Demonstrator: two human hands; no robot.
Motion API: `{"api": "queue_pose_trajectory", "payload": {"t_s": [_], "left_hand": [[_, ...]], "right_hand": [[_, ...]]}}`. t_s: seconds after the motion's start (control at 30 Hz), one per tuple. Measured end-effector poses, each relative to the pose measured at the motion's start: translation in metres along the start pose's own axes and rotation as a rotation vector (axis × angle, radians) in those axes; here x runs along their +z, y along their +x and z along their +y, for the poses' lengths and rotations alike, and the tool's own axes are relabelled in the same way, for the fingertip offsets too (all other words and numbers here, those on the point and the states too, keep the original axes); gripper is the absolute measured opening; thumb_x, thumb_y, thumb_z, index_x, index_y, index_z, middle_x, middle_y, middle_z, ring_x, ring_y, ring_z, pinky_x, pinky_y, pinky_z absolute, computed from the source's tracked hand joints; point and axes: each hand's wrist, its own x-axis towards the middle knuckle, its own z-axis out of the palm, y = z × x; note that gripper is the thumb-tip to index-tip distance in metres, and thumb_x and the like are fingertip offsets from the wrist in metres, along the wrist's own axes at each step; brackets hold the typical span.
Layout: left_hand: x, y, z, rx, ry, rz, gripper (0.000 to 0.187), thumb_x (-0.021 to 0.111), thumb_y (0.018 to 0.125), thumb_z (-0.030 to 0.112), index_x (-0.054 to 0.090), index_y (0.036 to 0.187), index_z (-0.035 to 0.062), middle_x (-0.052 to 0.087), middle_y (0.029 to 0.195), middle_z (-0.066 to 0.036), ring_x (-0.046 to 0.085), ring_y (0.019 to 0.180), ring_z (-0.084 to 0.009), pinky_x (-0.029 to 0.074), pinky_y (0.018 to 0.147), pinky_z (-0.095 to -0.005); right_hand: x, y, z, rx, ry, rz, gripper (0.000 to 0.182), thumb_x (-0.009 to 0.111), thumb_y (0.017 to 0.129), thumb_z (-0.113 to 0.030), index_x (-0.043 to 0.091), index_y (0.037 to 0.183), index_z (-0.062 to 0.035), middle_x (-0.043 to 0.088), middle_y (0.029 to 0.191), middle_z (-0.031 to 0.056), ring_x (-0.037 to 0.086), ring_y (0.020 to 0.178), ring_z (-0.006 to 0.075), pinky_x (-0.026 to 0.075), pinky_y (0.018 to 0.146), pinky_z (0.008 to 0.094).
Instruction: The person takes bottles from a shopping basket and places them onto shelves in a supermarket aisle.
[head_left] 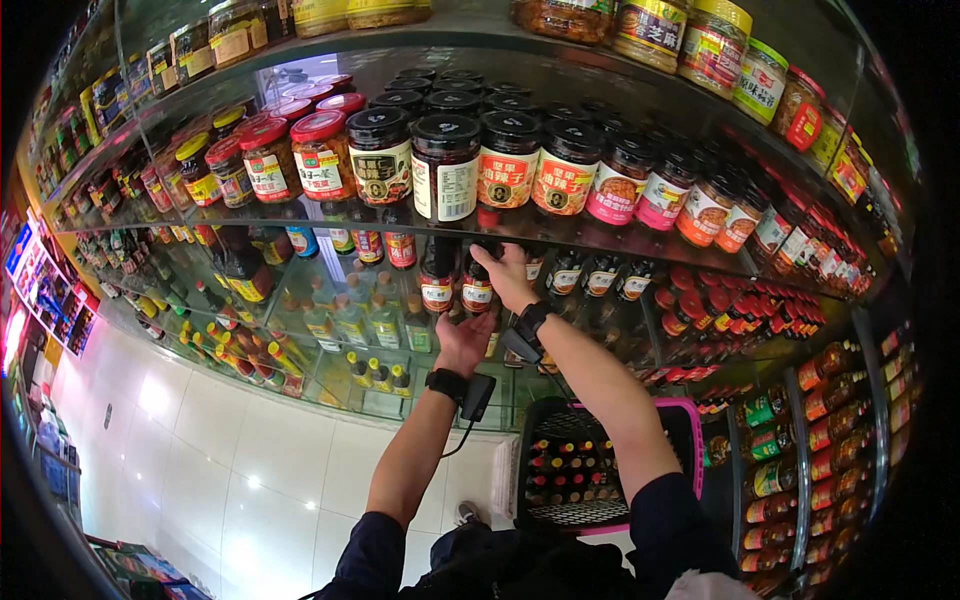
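Observation:
A dark sauce bottle [477, 291] with a red and white label stands upright at the front of the middle shelf. My right hand [507, 277] grips it near its dark cap from above, fingers closed around the top. Below it, my left hand [466, 342] is cupped palm up, its fingers at the bottle's base. Whether the base also rests on the shelf is hidden. Immediately to the left stands a similar sauce bottle [437, 289], close to my left thumb.
Above my hands, a glass shelf [400, 222] carries rows of chili sauce jars [505, 170]. Lower shelves hold more bottles [383, 322]. A pink-rimmed black basket [697, 440] with several bottles sits below my right arm. Side racks of bottles [770, 480] stand at the right, above white tile floor [240, 450].

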Motion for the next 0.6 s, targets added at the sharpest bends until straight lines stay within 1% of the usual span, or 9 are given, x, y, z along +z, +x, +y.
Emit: {"api": "queue_pose_trajectory", "payload": {"t_s": [0.13, 0.2, 0.23, 0.3, 0.4, 0.43, 0.5, 0.53, 0.6], "left_hand": [[0.002, -0.002, -0.006, 0.031, -0.008, 0.021, 0.075, 0.033, 0.085, 0.046, 0.007, 0.130, -0.0083, 0.031, 0.126, -0.027, 0.037, 0.114, -0.0352, 0.031, 0.098, -0.0416], [0.002, -0.002, -0.006, 0.051, -0.014, 0.049, 0.073, 0.034, 0.085, 0.044, 0.010, 0.129, -0.0087, 0.031, 0.126, -0.027, 0.037, 0.114, -0.0348, 0.031, 0.098, -0.0412], [0.002, -0.003, -0.005, 0.054, -0.014, 0.048, 0.073, 0.034, 0.085, 0.044, 0.010, 0.129, -0.0087, 0.031, 0.126, -0.027, 0.037, 0.114, -0.0348, 0.031, 0.098, -0.0412], [-0.004, -0.001, -0.003, 0.016, -0.016, -0.025, 0.075, 0.028, 0.087, 0.048, 0.004, 0.131, -0.0083, 0.023, 0.133, -0.025, 0.028, 0.122, -0.0346, 0.026, 0.101, -0.0412], [-0.007, -0.002, -0.002, 0.015, -0.007, -0.027, 0.075, 0.028, 0.087, 0.048, 0.006, 0.131, -0.0082, 0.021, 0.134, -0.024, 0.027, 0.123, -0.0343, 0.025, 0.102, -0.0413], [-0.007, -0.004, -0.002, 0.018, -0.007, -0.027, 0.075, 0.028, 0.087, 0.048, 0.006, 0.131, -0.0082, 0.021, 0.134, -0.024, 0.027, 0.123, -0.0343, 0.025, 0.102, -0.0413], [-0.008, -0.007, -0.001, 0.018, 0.023, 0.012, 0.068, 0.031, 0.086, 0.043, 0.015, 0.129, -0.0075, 0.028, 0.131, -0.025, 0.035, 0.117, -0.0343, 0.030, 0.099, -0.0409], [-0.008, -0.009, -0.001, 0.021, 0.023, 0.012, 0.068, 0.031, 0.086, 0.043, 0.015, 0.129, -0.0075, 0.028, 0.131, -0.025, 0.035, 0.117, -0.0343, 0.030, 0.099, -0.0409], [-0.010, -0.014, -0.005, 0.016, 0.048, 0.040, 0.066, 0.029, 0.087, 0.043, 0.016, 0.129, -0.0058, 0.025, 0.133, -0.024, 0.033, 0.119, -0.0346, 0.028, 0.100, -0.0403]], "right_hand": [[-0.001, 0.001, 0.011, 0.022, 0.018, -0.005, 0.019, 0.063, 0.078, -0.014, 0.056, 0.091, -0.0007, 0.058, 0.082, -0.0009, 0.050, 0.073, 0.0058, 0.041, 0.067, 0.0226], [0.002, 0.003, 0.015, -0.089, -0.056, 0.031, 0.021, 0.063, 0.078, -0.014, 0.055, 0.093, -0.0004, 0.058, 0.084, 0.0002, 0.049, 0.073, 0.0064, 0.041, 0.066, 0.0229], [0.001, 0.003, 0.017, -0.090, -0.054, 0.029, 0.021, 0.063, 0.078, -0.014, 0.055, 0.093, -0.0004, 0.058, 0.084, 0.0002, 0.049, 0.073, 0.0064, 0.041, 0.066, 0.0229], [0.001, 0.003, 0.010, -0.111, -0.087, 0.013, 0.023, 0.063, 0.078, -0.014, 0.054, 0.095, -0.0009, 0.058, 0.085, 0.0009, 0.050, 0.074, 0.0069, 0.041, 0.068, 0.0234], [0.002, -0.003, -0.002, -0.017, -0.088, 0.013, 0.023, 0.064, 0.078, -0.013, 0.054, 0.095, -0.0016, 0.058, 0.083, 0.0004, 0.051, 0.074, 0.0075, 0.042, 0.068, 0.0240], [0.003, -0.005, -0.002, -0.018, -0.086, 0.010, 0.023, 0.064, 0.078, -0.013, 0.054, 0.095, -0.0016, 0.058, 0.083, 0.0004, 0.051, 0.074, 0.0075, 0.042, 0.068, 0.0240], [0.003, -0.008, -0.001, 0.034, 0.014, 0.038, 0.027, 0.065, 0.076, -0.014, 0.053, 0.097, -0.0013, 0.055, 0.087, 0.0027, 0.051, 0.079, 0.0103, 0.041, 0.071, 0.0252], [0.002, -0.011, 0.000, 0.033, 0.017, 0.036, 0.027, 0.065, 0.076, -0.014, 0.053, 0.097, -0.0013, 0.055, 0.087, 0.0027, 0.051, 0.079, 0.0103, 0.041, 0.071, 0.0252], [-0.005, -0.020, -0.003, -0.082, -0.197, 0.110, 0.033, 0.066, 0.075, -0.015, 0.052, 0.101, -0.0001, 0.050, 0.094, 0.0066, 0.051, 0.086, 0.0149, 0.041, 0.076, 0.0267]]}}
